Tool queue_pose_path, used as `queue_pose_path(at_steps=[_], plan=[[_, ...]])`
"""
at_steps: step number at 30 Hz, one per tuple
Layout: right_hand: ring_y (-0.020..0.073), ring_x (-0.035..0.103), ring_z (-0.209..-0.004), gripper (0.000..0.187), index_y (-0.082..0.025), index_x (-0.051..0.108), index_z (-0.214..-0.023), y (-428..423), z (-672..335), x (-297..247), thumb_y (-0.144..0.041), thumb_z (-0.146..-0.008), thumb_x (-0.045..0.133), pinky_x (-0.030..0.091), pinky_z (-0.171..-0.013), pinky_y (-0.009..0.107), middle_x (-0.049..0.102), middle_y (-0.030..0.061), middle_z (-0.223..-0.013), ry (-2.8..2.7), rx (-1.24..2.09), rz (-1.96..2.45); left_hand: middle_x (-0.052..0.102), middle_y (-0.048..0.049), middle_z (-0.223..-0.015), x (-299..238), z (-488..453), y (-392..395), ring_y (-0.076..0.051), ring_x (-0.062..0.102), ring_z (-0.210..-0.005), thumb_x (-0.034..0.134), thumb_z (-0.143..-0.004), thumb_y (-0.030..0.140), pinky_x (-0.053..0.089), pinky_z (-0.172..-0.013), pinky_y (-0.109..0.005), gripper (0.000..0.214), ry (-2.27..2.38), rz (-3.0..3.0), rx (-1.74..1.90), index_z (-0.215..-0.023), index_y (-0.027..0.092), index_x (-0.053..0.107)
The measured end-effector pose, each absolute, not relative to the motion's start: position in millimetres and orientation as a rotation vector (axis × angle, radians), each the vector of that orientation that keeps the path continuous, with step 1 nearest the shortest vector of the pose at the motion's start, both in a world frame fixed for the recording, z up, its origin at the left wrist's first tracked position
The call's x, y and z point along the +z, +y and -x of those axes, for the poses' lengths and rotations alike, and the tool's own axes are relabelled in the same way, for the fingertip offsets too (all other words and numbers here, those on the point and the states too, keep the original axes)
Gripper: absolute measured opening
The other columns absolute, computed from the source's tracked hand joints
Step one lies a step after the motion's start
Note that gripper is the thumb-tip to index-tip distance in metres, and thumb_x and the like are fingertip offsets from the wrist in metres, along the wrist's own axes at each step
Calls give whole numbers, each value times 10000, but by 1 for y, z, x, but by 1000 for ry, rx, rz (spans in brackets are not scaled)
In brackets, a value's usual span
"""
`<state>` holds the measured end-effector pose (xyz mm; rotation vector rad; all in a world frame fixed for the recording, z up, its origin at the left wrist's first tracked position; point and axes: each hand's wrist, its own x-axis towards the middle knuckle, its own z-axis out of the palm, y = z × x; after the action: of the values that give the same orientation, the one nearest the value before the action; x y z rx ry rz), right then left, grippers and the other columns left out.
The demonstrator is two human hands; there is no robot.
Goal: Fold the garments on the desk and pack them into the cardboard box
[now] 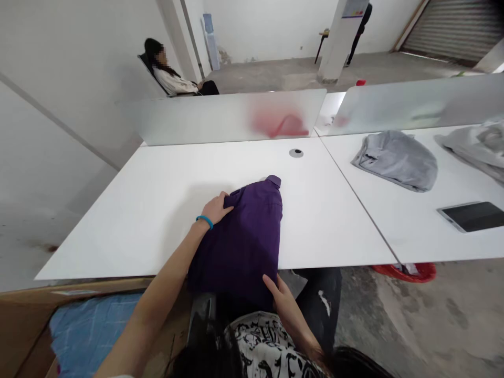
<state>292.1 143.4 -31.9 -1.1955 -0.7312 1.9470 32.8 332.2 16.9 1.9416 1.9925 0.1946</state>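
A dark purple collared shirt (248, 226), partly folded, lies over the front edge of the white table (157, 184). Its collar points away from me, and the lower end hangs off the edge toward my lap. My left hand (216, 209), with a blue band at the wrist, grips the shirt's far left side near the shoulder. Lower down, my right hand (280, 294) pinches the right edge of the hanging part, thumb on top and the other fingers underneath, mostly hidden.
Folded grey clothing (397, 160) and a tablet-like device (474, 216) lie on the right-hand table. A frosted divider (220, 118) runs along the back. A cardboard box (23, 320) with blue cloth stands lower left. Below right is a red bin (425, 273). A person (173, 79) sits beyond.
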Motion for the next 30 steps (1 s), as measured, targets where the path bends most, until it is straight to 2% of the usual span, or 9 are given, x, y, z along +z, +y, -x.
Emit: queue_pose_path(at_steps=[3, 5, 7, 10, 13, 19, 24, 27, 30], plan=[[264, 571, -1154, 541, -160, 646, -1163, 142, -295, -27, -528, -766, 646, 414, -1025, 404, 680, 80, -1145, -868, 1904, 1272, 669, -150, -1066, 32, -28, 349, -324, 616, -970, 560, -741, 525, 466, -838, -417, 639, 1889, -1941, 34, -1237, 128, 493], [275, 586, -1124, 517, -153, 667, -1129, 141, -297, -23, -519, -765, 647, 425, -1010, 413, 683, 84, -1137, -946, 1848, 1308, 694, -104, -1024, 42, -25, 360, -296, 625, -954, 577, -719, 553, 467, -834, -367, 537, 1746, -1979, -52, -1092, 167, 599], [262, 570, -1150, 509, -173, 643, -1179, 140, -299, -19, -488, -780, 637, 410, -1032, 402, 656, 71, -1196, -945, 1775, 1316, 699, -74, -1040, 50, -25, 366, -270, 623, -975, 548, -740, 566, 458, -846, -324, 477, 1609, -2026, -93, -1015, 188, 640], [241, 531, -1208, 546, -224, 579, -1273, 139, -301, -16, -445, -776, 638, 390, -1061, 388, 603, 37, -1285, -837, 1687, 1353, 656, -76, -1179, 55, -26, 361, -255, 602, -1050, 467, -807, 552, 436, -887, -308, 545, 1509, -2092, -75, -1199, 187, 571], [249, 526, -1215, 577, -242, 563, -1293, 141, -303, -14, -437, -757, 646, 420, -1038, 407, 636, 22, -1234, -744, 1638, 1408, 646, -95, -1196, 56, -25, 349, -256, 607, -1051, 371, -873, 541, 437, -885, -323, 616, 1521, -2158, 36, -1360, 167, 426], [245, 524, -1218, 541, -238, 604, -1256, 162, -296, -2, -423, -749, 647, 448, -1014, 361, 644, 22, -1222, -868, 1601, 1393, 661, -99, -1154, 81, 6, 317, -247, 623, -1035, 350, -901, 549, 452, -895, -339, 587, 1713, -2174, 381, -1323, 155, 453], [234, 513, -1226, 551, -266, 531, -1328, 189, -255, 26, -408, -803, 616, 406, -1052, 380, 591, 6, -1303, -1212, 1774, 1099, 669, -102, -1115, 124, 81, 236, -246, 615, -1032, 366, -894, 575, 458, -924, -377, 595, 2053, -2041, 693, -1258, 127, 510], [230, 517, -1216, 518, -274, 539, -1318, 193, -202, 45, -370, -814, 608, 384, -1070, 398, 582, 1, -1314, -1447, 1877, 901, 651, -111, -1154, 152, 130, 152, -256, 565, -1128, 383, -877, 602, 421, -998, -409, 631, 2321, -1890, 855, -1262, 118, 510], [216, 529, -1201, 480, -281, 560, -1295, 181, -135, 56, -321, -817, 579, 387, -1073, 400, 593, -11, -1298, -1639, 2014, 633, 642, -92, -1183, 167, 171, 52, -249, 568, -1120, 428, -859, 600, 420, -1011, -409, 638, 2610, -1619, 932, -1291, 135, 491]])
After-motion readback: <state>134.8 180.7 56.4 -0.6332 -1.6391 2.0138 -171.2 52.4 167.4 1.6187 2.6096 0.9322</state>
